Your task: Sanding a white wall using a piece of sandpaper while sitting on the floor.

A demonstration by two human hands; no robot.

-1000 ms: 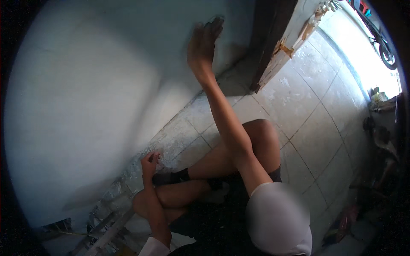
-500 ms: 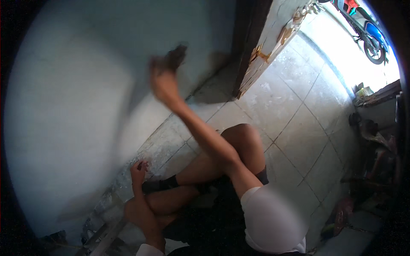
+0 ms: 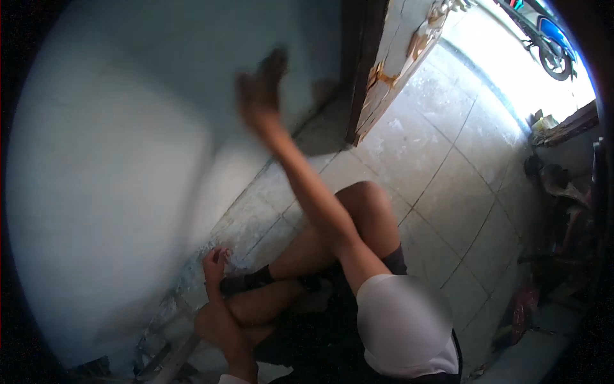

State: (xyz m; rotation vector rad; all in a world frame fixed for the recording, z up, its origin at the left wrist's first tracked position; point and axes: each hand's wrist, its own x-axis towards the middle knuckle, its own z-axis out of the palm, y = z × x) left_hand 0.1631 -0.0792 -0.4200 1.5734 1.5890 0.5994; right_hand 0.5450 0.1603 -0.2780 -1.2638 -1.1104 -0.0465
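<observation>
My right arm stretches up across my bent knee to the pale wall. Blurred by motion, my right hand is closed round a small dark piece, held at the wall; its kind cannot be made out. Lower down, my left hand hangs loosely over my left knee near the foot of the wall. Its fingers are half bent and apart, and nothing shows in them.
A dark door frame with a broken, peeling edge stands right of the wall. Floor tiles spread to the right. Outside the bright doorway stands a blue motorbike. Dark clutter lines the far right; wooden strips lie at lower left.
My right hand has moved up and slightly right along the wall with the dark piece. The view has shifted a little; my left hand keeps its loose pose by the knee.
</observation>
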